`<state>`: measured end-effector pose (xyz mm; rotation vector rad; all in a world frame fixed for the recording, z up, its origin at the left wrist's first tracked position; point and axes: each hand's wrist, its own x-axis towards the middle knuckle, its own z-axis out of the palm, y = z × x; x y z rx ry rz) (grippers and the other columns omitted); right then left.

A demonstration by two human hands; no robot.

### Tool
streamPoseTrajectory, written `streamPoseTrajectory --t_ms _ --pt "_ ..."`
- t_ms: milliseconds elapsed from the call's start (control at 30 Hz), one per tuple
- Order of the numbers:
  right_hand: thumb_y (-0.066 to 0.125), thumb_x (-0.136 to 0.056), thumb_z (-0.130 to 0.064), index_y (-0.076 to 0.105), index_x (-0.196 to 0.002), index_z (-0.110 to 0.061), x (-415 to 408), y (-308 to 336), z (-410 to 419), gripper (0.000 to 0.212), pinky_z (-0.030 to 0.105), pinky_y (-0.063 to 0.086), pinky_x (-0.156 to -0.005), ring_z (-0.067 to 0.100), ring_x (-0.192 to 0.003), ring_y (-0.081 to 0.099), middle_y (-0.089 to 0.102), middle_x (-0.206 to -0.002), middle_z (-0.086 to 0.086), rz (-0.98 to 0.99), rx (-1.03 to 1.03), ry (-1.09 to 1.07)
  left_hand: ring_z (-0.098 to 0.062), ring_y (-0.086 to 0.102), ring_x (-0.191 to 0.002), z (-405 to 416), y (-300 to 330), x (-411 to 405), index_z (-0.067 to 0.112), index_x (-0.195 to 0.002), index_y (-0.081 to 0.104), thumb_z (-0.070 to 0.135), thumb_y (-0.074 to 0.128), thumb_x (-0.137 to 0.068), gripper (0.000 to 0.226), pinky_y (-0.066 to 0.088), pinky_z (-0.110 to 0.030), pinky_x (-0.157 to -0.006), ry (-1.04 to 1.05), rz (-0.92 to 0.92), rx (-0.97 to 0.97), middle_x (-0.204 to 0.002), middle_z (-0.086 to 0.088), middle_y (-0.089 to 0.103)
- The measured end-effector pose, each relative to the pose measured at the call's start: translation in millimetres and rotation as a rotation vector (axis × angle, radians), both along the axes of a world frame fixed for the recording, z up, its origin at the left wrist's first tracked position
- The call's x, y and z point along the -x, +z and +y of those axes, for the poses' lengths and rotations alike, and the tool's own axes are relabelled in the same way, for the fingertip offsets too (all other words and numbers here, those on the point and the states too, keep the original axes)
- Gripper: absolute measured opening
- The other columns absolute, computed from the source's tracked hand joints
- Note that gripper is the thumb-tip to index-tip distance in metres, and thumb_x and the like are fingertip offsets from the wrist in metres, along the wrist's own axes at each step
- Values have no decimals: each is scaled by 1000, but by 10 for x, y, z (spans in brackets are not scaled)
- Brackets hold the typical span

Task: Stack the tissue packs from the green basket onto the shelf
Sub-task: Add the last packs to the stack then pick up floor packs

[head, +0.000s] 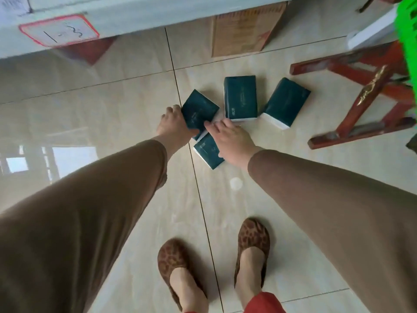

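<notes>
Several dark green tissue packs lie on the tiled floor in front of me. My left hand (173, 123) grips one pack (199, 112) by its left edge, tilted above the floor. My right hand (230, 141) reaches over from the right, its fingers touching that pack's lower corner while it lies over a second pack (206, 151) on the floor. Two more packs (240, 97) (285, 101) lie apart to the right. A piece of the green basket (406, 39) shows at the top right edge. The pale shelf edge (126, 16) runs across the top.
A red wooden stool (365, 86) stands at the right, close to the rightmost pack. A cardboard box (243, 30) sits under the shelf. A red-bordered label (58, 30) is stuck on the shelf edge. My feet in leopard-print slippers (251, 242) stand below.
</notes>
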<state>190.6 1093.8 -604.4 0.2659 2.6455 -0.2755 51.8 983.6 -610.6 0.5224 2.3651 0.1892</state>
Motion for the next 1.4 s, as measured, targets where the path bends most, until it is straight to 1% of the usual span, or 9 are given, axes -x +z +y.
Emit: streamPoseTrajectory --t_ms 200,433,567,700,833,1000,1133,1267,1400 --pt "89 -60 -37 42 -122 -15 -146 -99 30 80 38 48 -85 28 -115 43 53 -117 6 -139 -23 -91 -29 47 -106 14 -115 -35 15 -129 33 42 86 -67 85 45 -41 -83 37 -33 18 -110 -6 50" --pt "77 -75 -47 55 -110 -14 -630 690 110 53 33 42 -84 30 -109 46 50 -116 8 -252 173 -552 -24 44 -97 -385 649 -208 12 -116 44 38 74 -80 53 41 -38 -75 62 -74 9 -105 -5 52" --pt "81 -69 -40 47 -101 -22 -802 1720 28 49 23 43 -62 21 -88 62 58 -103 3 -90 472 -855 -24 49 -99 -628 1748 -255 15 -118 46 27 70 -83 44 43 -36 -75 75 -83 -62 -108 -5 55" --pt "81 -70 -25 43 -110 -25 -796 3178 -66 55 20 42 -65 15 -90 61 55 -105 -1 143 542 -907 -23 51 -99 -785 3238 -201 18 -118 49 23 72 -80 45 47 -37 -79 68 -91 -153 -106 -2 57" --pt "80 -70 -13 39 -124 -23 -667 4756 -82 68 20 40 -61 3 -66 54 53 -78 -11 373 630 -1022 -26 51 -97 -868 4905 -38 19 -110 51 23 76 -76 42 44 -37 -75 82 -30 -291 -100 -1 54" --pt "79 -73 -16 51 -108 -34 -434 6475 47 49 29 47 -82 12 -93 58 60 -100 -10 651 727 -987 -27 46 -95 -1035 6706 161 22 -112 52 42 76 -74 49 47 -40 -77 8 167 -363 -95 -6 53" --pt "78 -81 -21 52 -113 -29 -177 7528 222 42 15 45 -83 -5 -94 58 61 -102 -16 788 727 -861 -24 50 -93 -1074 7641 426 28 -101 48 45 76 -74 43 39 -35 -65 -17 229 -518 -91 1 58" --pt "79 -74 -37 53 -107 -44 155 8082 447 42 41 53 -91 16 -99 67 71 -106 -3 897 789 -853 -20 51 -90 -932 8292 703 25 -108 56 40 75 -77 40 38 -33 -71 -101 367 -600 -97 3 52" --pt "77 -81 -19 55 -115 -30 594 8293 725 42 32 51 -88 13 -95 65 69 -113 1 940 883 -851 -18 50 -91 -646 8623 1100 21 -114 56 36 75 -79 43 40 -31 -77 -158 471 -585 -101 3 48"
